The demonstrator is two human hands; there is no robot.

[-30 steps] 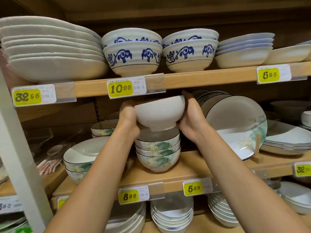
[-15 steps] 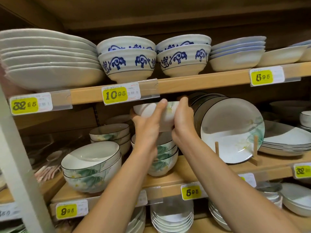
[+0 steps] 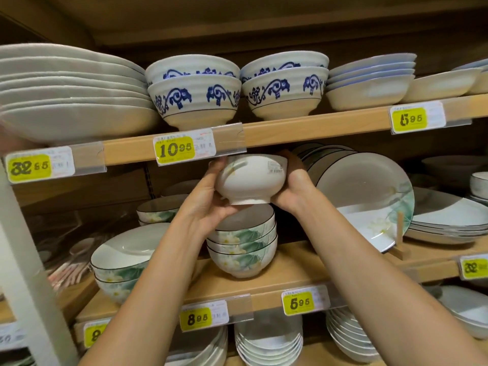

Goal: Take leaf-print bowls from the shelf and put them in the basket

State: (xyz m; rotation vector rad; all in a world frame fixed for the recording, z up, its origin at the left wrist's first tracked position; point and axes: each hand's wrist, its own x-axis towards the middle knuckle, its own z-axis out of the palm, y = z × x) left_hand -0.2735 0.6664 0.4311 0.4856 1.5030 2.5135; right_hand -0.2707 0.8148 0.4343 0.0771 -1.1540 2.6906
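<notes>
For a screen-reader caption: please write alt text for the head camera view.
The left hand and right hand hold a leaf-print bowl just above a stack of matching bowls. Blue-patterned bowls sit on the shelf above; a leaf-print plate stands at right.

Glossy glazed ceramic bowl; matt pale wood shelf.

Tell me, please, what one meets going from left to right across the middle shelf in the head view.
Stack of wide leaf-print bowls → left hand → held bowl → right hand → upright leaf-print plate → flat stack of plates. The bowl stack under the held bowl overlaps it, so it is left out.
</notes>
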